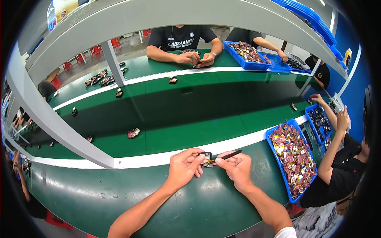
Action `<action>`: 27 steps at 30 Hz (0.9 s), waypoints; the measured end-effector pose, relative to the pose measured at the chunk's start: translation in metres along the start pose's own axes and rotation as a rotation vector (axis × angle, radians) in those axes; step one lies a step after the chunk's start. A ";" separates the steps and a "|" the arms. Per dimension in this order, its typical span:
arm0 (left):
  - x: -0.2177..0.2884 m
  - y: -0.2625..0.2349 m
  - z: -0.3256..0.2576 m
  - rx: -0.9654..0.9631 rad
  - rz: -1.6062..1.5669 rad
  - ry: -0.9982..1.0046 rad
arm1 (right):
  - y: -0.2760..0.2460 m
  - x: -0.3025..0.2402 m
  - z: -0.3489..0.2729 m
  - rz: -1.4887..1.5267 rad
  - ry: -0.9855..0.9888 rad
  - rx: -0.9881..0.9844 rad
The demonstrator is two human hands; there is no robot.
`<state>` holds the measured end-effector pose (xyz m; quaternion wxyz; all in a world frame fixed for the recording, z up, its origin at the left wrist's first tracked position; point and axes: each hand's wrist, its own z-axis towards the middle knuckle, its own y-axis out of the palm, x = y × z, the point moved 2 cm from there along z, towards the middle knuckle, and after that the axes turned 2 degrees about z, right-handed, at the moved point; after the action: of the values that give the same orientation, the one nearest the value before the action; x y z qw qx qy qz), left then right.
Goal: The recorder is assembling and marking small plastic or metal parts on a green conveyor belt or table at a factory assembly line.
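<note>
Pinching a small black and gold part (206,157) between thumb and fingertips, the left hand (185,166) is closed on it just above the green work surface (119,198). A slim black tool (227,156) is gripped in the right hand (237,168), fingers folded tight around it, and its tip is laid against the part (exactly where it touches cannot be made out). Both hands are held close together near the white strip (158,158) that edges the green conveyor belt (178,115). Small finished pieces (133,133) are scattered along the belt. A blue tray (274,152) heaped with red and gold pieces is set to the right, beside a seated person in black (341,174). A grey shelf frame (51,119) is arched overhead, and another worker (182,39) is seated across the belt.
</note>
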<state>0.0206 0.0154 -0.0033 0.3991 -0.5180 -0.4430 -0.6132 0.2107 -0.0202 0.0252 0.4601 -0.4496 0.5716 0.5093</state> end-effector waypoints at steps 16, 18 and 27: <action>0.002 0.002 0.000 -0.014 -0.014 -0.013 | 0.001 -0.001 0.000 0.030 0.041 0.018; 0.002 0.002 0.000 0.003 -0.031 -0.015 | 0.001 -0.002 0.000 0.040 0.041 0.018; 0.002 0.001 0.000 0.002 -0.027 -0.003 | -0.001 0.001 0.001 0.016 0.029 0.020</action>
<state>0.0214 0.0145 -0.0007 0.3906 -0.5124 -0.4515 -0.6173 0.2116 -0.0195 0.0243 0.4521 -0.4479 0.5868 0.5006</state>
